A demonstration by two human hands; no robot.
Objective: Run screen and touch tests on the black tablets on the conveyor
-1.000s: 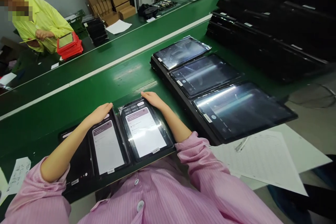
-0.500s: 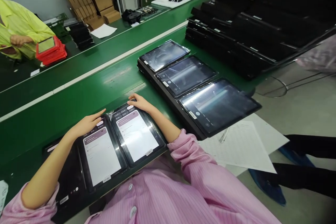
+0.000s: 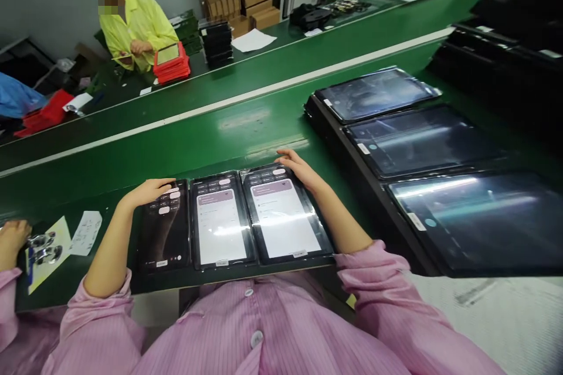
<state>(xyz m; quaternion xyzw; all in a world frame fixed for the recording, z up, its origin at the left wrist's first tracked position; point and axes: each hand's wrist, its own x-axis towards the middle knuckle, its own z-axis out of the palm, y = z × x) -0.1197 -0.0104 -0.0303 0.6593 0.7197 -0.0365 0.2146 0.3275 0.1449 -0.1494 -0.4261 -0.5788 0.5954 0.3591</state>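
Observation:
Three tablets lie side by side before me on the green bench. The left tablet [image 3: 163, 228] shows a dark wallpaper with a few light tiles. Both the middle tablet [image 3: 222, 228] and the right tablet [image 3: 285, 220] display a white panel with a mauve header. My left hand [image 3: 152, 192] is over the top of the left tablet, its fingers stretched across the upper screen. At the top of the right tablet is my right hand [image 3: 298, 169], its fingers loosely extended and apart. Neither hand grips anything.
To the right, three larger tablets [image 3: 417, 140] lie on a dark stack, with black stacks [image 3: 510, 64] behind. At left are a co-worker's hand [image 3: 13, 240], a paper slip [image 3: 87, 233] and a yellow sheet [image 3: 64, 240]. Across the bench, a person in yellow [image 3: 141, 23] stands near red cases [image 3: 171, 64].
My left hand has gone from the middle tablet to the left one, whose screen now shows several tiles. My right hand stays at the right tablet's top. The view has swung left.

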